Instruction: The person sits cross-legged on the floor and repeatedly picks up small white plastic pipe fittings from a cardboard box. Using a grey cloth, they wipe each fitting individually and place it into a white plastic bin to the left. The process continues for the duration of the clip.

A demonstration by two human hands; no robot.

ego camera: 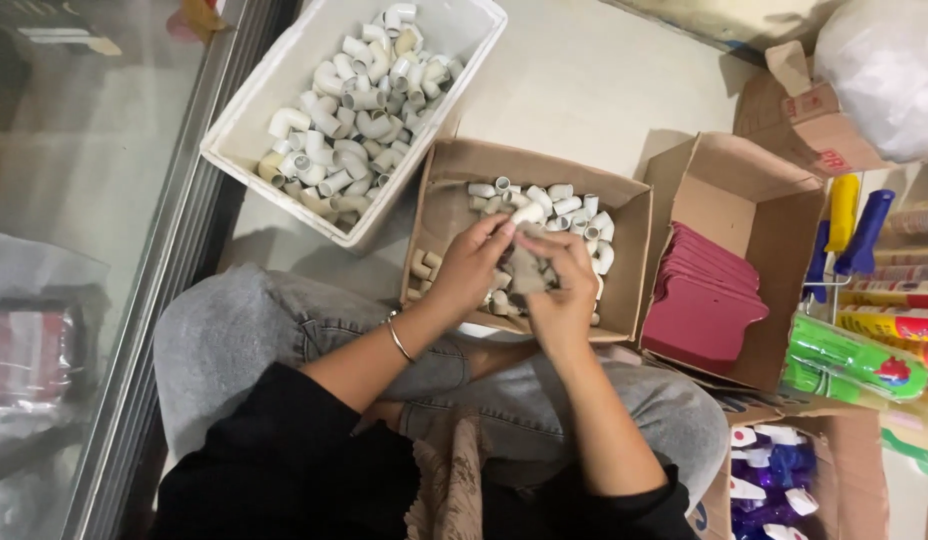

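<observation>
Person sits on the floor [584, 80], grey-jeaned knees out to both sides. Both hands meet over the brown cardboard box [454, 190] at frame centre. Left hand [471, 268], thin bangle on the wrist, has fingers curled and pinched onto a crumpled tan piece, cloth or paper, cannot tell which [529, 268]. Right hand [564, 290] is closed around the same piece from the 3 o'clock side, fingertips touching the left ones. The tan piece sits just above the short white pipe fittings [569, 205] lying loose in that box, mostly toward its 1 o'clock corner.

At 11 o'clock of the hands: white rectangular tub [259, 110], set at an angle, piled with white elbow fittings [359, 110].

At 3 o'clock: open cardboard carton [759, 200] holding a stack of flat maroon cards [699, 310], tilted.

Further at 3 o'clock: green tube-shaped packs [854, 360] with a red patch, plus yellow and blue handled items [852, 225] hanging upright.

At 1 o'clock, top corner: white plastic bag [884, 70] on another cardboard box.

At 5 o'clock: box of purple bottles with white caps [774, 470].

At 9 o'clock: glass panel with metal frame [164, 260].
</observation>
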